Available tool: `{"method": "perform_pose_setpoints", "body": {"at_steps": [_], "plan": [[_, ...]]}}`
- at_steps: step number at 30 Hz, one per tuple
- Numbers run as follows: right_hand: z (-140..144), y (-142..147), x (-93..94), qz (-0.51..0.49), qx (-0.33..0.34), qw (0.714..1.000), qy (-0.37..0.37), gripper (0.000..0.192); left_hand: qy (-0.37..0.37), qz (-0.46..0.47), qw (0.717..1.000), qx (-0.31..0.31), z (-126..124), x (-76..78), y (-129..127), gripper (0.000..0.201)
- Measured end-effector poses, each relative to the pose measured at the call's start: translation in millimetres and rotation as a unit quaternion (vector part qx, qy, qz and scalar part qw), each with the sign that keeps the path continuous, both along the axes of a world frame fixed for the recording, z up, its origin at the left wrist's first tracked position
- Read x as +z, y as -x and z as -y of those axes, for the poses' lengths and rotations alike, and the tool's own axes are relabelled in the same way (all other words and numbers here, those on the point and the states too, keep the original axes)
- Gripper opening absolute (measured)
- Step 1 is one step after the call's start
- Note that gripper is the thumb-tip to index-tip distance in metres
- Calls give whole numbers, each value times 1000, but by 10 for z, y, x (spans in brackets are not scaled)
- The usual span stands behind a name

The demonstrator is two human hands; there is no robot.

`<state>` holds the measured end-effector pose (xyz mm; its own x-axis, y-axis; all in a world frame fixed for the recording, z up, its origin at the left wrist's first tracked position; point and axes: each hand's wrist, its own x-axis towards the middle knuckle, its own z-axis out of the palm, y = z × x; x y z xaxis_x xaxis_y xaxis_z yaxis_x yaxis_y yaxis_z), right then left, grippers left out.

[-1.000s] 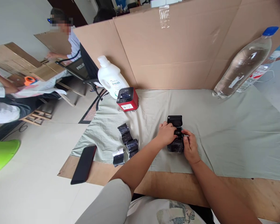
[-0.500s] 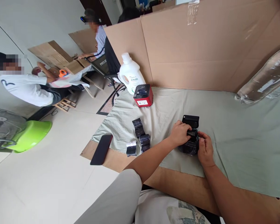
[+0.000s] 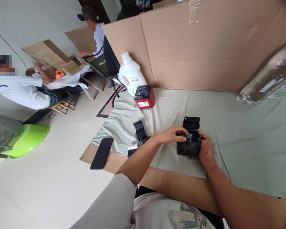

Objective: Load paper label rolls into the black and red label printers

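The left hand (image 3: pixel 169 135) reaches in from the near edge of the cloth-covered board (image 3: pixel 240 133), forearm stretched low, palm down, its fingers curled loosely over a dark wrapped roll (image 3: pixel 187 137) at the open top of the black printer (image 3: pixel 189 146); they pinch the roll lightly. The right hand (image 3: pixel 206 152) stands on the printer's right side, fingers closed against its wall, steadying it. The printer sits on the cloth near the board's near edge, about midway along it, its lid (image 3: pixel 191 122) tipped up and back. Half a second ago the left hand lay deeper over the printer's mouth with the roll low inside; now that hand is raised and drawn a little leftward, and the roll's shiny wrap shows above the rim. The right hand has kept its place on the side. More wrapped rolls (image 3: pixel 139 130) lie toward the left edge, a phone (image 3: pixel 101 153) overhangs the near left corner, and a red printer (image 3: pixel 144 97) stands by the far left corner.
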<state>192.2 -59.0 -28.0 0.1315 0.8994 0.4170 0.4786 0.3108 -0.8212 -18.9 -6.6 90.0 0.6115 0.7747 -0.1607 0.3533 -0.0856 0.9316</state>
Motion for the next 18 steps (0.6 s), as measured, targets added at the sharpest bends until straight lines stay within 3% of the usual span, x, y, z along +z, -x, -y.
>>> {"method": "perform_pose_setpoints", "body": {"at_steps": [2,4,8,11,14,16,18], "plan": [[1,1,4,-4,-1,1000,2,46,71,-12,997,-38,98,91,391,26],[0,6,8,-7,-3,1000,5,44,101,-72,992,-38,238,127,775,29],[-7,17,11,-7,-3,1000,10,42,17,-235,971,42,545,48,1291,27],[-13,15,1,-2,-5,1000,9,41,-58,-316,945,65,678,-26,1422,28],[-15,12,-7,0,-6,1000,10,41,-83,-326,939,68,672,-33,1414,23],[-15,13,-5,-1,-6,1000,12,41,-112,-340,926,122,614,-30,1368,15],[-12,15,1,-4,-6,1000,16,41,-144,-391,893,169,543,-55,1305,18]]}}
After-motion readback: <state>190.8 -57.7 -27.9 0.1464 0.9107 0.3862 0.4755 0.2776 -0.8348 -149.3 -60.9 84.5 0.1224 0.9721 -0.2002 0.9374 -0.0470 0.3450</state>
